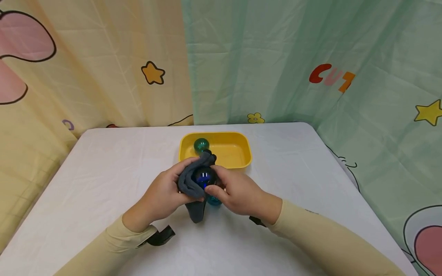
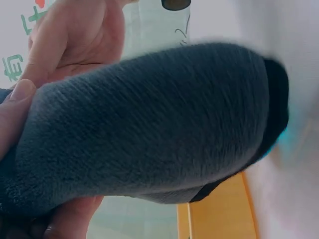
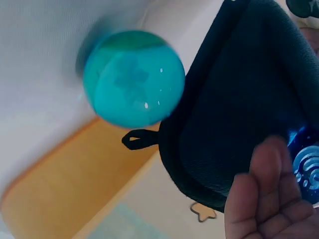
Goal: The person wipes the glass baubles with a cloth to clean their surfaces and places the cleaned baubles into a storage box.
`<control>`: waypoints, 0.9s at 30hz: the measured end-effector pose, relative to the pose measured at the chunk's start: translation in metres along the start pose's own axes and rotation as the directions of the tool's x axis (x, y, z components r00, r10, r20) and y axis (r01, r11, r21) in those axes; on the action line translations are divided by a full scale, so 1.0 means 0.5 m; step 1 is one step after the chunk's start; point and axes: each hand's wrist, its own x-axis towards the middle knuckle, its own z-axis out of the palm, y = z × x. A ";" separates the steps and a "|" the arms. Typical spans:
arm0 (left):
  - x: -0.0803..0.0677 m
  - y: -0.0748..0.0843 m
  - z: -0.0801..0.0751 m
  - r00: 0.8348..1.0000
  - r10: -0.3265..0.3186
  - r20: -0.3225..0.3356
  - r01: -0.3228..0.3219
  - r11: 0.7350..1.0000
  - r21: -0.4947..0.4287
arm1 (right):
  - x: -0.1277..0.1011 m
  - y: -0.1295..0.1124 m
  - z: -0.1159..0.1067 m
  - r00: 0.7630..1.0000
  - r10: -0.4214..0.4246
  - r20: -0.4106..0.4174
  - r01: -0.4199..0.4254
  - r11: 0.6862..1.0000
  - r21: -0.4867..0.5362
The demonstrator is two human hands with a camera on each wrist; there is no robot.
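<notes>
A dark grey cloth [image 1: 188, 180] with black edging is gripped by my left hand [image 1: 160, 195] and folded around one side of a shiny dark blue ball [image 1: 205, 176]. My right hand [image 1: 241, 191] holds that ball between thumb and fingers against the cloth. A pale swirl marks the blue ball [image 3: 306, 167] in the right wrist view. Below the hands sits a clear teal ball [image 1: 214, 201], partly hidden in the head view; the right wrist view shows the teal ball [image 3: 133, 79] whole. Cloth [image 2: 149, 124] covers much of the left wrist view, and the blue ball is hidden there.
Behind the hands stands a yellow tray [image 1: 231, 149] with a green ball [image 1: 201, 145] in its left part. A white cloth covers the table [image 1: 114, 168]. Printed curtains [image 1: 241, 57] hang along the table's back and sides.
</notes>
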 end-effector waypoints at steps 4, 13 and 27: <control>0.003 0.002 -0.004 1.000 -0.018 -0.023 0.017 0.999 -0.038 | 0.000 -0.004 -0.006 0.993 -0.119 -0.010 0.117 0.983 -0.143; 0.003 0.005 -0.010 0.998 -0.056 -0.005 0.055 0.996 -0.063 | 0.002 -0.005 -0.019 0.966 -0.257 -0.032 0.216 0.869 -0.445; -0.001 0.001 -0.002 1.000 -0.018 0.010 0.018 0.999 -0.029 | -0.004 -0.004 -0.007 1.000 -0.013 -0.025 0.015 0.998 0.063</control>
